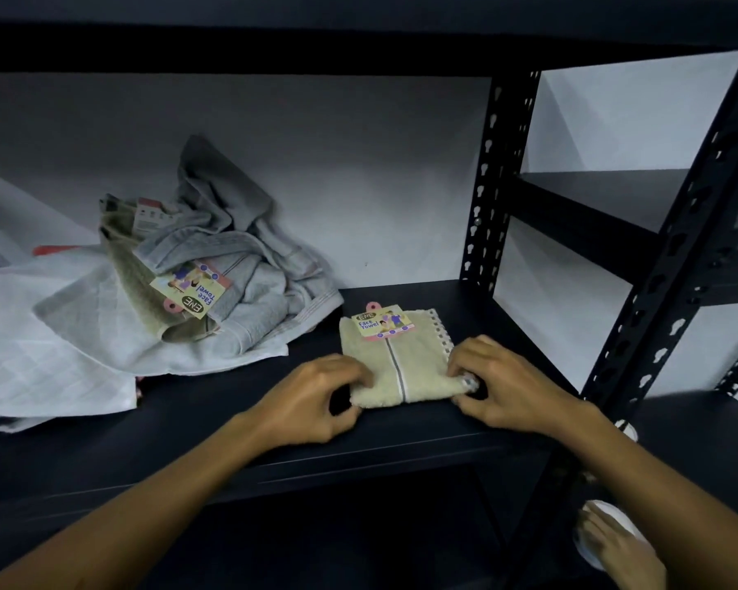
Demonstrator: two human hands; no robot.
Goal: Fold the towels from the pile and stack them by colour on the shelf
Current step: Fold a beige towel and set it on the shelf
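The dark metal shelf [401, 436] carries everything; its board looks smooth, so cloth should slide on it easily. At the left lies the pile [214, 266], white, grey and beige towels crumpled together, soft and limp, light by the look of them; they would sag if lifted by one corner, so two corners or a folded edge is the better hold. Right of it, apart, sits the folded cream towel [395, 364], thick and springy, card label [382, 322] at its far edge; the left hand [312, 398] pinches its near left corner, the right hand [512, 385] its right edge, fingers closed on the cloth.
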